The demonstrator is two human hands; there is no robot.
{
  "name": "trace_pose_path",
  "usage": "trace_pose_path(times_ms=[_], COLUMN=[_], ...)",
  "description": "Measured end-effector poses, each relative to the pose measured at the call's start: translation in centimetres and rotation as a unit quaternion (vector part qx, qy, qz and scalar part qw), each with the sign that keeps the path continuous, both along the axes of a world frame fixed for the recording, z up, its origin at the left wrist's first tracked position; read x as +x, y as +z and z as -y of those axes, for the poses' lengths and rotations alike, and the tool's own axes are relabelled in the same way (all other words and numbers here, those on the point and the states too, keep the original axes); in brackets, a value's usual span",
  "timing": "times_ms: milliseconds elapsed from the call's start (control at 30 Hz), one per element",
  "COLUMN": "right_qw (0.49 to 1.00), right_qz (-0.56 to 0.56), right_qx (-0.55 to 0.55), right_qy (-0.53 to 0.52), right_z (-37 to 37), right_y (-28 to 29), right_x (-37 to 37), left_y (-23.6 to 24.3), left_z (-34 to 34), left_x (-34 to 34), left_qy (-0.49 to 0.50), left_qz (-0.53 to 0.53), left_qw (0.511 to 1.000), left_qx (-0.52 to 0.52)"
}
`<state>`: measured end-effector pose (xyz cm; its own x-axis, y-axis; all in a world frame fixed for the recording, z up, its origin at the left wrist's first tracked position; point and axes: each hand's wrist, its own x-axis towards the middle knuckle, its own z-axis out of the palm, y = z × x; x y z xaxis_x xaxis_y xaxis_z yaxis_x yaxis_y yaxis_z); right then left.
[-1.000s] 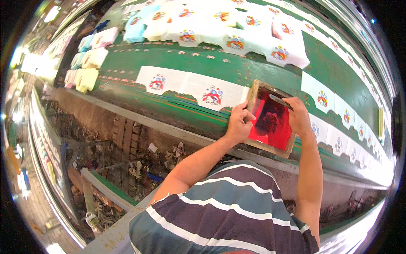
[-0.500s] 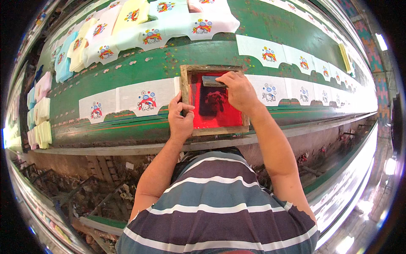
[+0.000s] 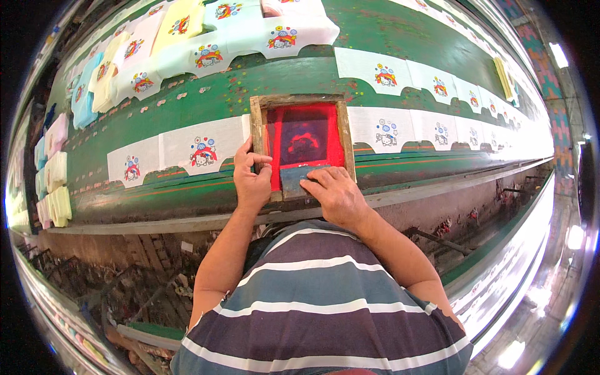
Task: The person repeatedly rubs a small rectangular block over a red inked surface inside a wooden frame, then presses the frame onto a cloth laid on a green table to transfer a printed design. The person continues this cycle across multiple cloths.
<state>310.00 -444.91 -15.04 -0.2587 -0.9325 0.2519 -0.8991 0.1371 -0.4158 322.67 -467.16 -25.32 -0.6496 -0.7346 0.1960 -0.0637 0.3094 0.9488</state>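
Note:
A wooden-framed printing screen (image 3: 255, 125) lies over a fabric piece in the near row, its mesh wet with red ink around a dark middle. My right hand (image 3: 337, 192) grips a grey-blue squeegee (image 3: 294, 182) at the screen's near edge. The squeegee leans toward me against the mesh. At the left side of the frame, my left hand (image 3: 252, 178) holds the wood, fingers curled round it. To the left, a white fabric piece (image 3: 203, 147) bears a cartoon print with red in it; to the right, another fabric piece (image 3: 384, 128) has a print without red.
The long green table (image 3: 300, 75) carries rows of printed fabric pieces. Stacks of pastel fabric (image 3: 181, 25) sit at the far left, with folded bundles (image 3: 57, 172) beyond the left end. A ledge (image 3: 144, 225) runs along the table's near side, above a cluttered floor.
My right hand has pulled the squeegee from the screen's far edge down to its near edge, baring the mesh. The left hand stays on the frame.

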Motion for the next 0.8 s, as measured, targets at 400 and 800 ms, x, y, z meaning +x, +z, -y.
trace_pose_path(times_ms=[400, 800], right_qw=[0.985, 0.909], right_qz=[0.086, 0.246], right_qx=[-0.104, -0.178], right_qy=[-0.107, -0.285], right_z=[-5.5, -18.3], right_y=[-0.3, -3.4], right_x=[-1.9, -7.5], left_y=[1.7, 1.1], left_z=[0.2, -11.0], left_x=[-0.2, -10.1], left_qy=[0.007, -0.025], left_qz=[0.011, -0.051], left_qw=[1.000, 0.996], left_qx=[-0.022, -0.072])
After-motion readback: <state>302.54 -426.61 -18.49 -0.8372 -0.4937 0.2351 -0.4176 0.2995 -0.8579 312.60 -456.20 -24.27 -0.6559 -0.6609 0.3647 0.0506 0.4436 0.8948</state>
